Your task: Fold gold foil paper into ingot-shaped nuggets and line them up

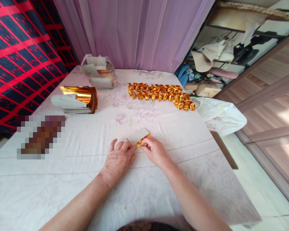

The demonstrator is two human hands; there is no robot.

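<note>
A small sheet of gold foil paper (141, 134), partly folded, lies on the cloth in front of me with its pale grey back up and gold showing along the folded edge. My right hand (155, 149) pinches that gold edge between thumb and forefinger. On the other side my left hand (118, 160) is palm down, its fingertips pressing the near left corner of the paper against the table; its outer fingers are a little apart. Farther back stand several folded gold foil pieces (159, 93) in rows.
A stack of gold and grey foil sheets (79, 101) lies at the back left, before a clear plastic bag (100, 72) of more sheets. A blurred-out patch (42, 136) covers something at left. Beyond the right edge are a white plastic bag (221, 114) and a shoe rack (221, 61).
</note>
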